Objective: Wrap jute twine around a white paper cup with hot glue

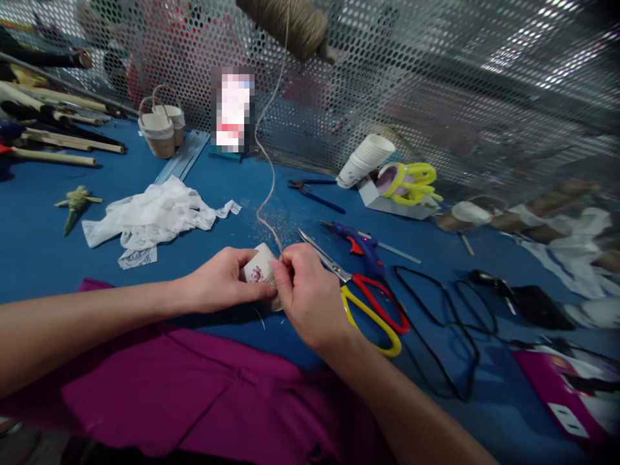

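My left hand (232,281) is closed around a white paper cup (259,263) with a small reddish print, tilted on its side near the table's front edge. Twine is wound over the end of the cup closest to my right hand (310,290). That hand pinches the twine (267,169) against the cup, thumb and fingers together. From there the strand runs up to a large spool (290,26) at the top of the view. Scissors (339,268) with red and yellow handles lie just right of my right hand, and a blue glue gun (358,245) sits beyond them.
White lace (159,213) is heaped on the left. Behind it stand small twine-wrapped baskets (162,132). Pliers (317,190), stacked paper cups (365,158) and a box (400,200) holding yellow rope lie toward the mesh panel (194,58). Black cable (465,349) loops at right.
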Demonstrator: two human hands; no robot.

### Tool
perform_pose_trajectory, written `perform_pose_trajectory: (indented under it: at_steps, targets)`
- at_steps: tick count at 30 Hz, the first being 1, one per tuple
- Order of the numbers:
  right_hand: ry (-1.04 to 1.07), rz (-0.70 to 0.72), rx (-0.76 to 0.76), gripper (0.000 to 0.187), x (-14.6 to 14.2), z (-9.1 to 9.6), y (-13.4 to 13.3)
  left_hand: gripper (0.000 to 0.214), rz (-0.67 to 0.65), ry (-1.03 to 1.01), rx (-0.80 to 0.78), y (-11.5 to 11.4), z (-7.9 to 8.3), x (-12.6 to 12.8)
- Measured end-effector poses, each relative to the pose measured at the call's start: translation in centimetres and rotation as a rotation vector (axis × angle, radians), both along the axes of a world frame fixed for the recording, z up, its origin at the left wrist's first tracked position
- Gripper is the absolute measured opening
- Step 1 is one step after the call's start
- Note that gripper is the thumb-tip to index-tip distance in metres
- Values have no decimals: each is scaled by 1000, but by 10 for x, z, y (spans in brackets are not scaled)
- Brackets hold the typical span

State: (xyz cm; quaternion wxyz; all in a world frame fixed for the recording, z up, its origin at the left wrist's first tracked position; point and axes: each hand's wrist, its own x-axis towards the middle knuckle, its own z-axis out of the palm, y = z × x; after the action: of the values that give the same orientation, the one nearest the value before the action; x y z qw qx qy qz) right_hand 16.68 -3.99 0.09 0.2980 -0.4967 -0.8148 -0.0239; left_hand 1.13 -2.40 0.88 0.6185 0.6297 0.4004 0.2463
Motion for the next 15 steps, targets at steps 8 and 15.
perform_pose_trajectory:
  at_steps: [8,15]
  targets:
    - [345,92,-261,14,6,9,3,20,-25,41,16,1,-1,-1]
    - [466,17,-407,14,6,12,4,19,-41,18,50,1,-2,-2]
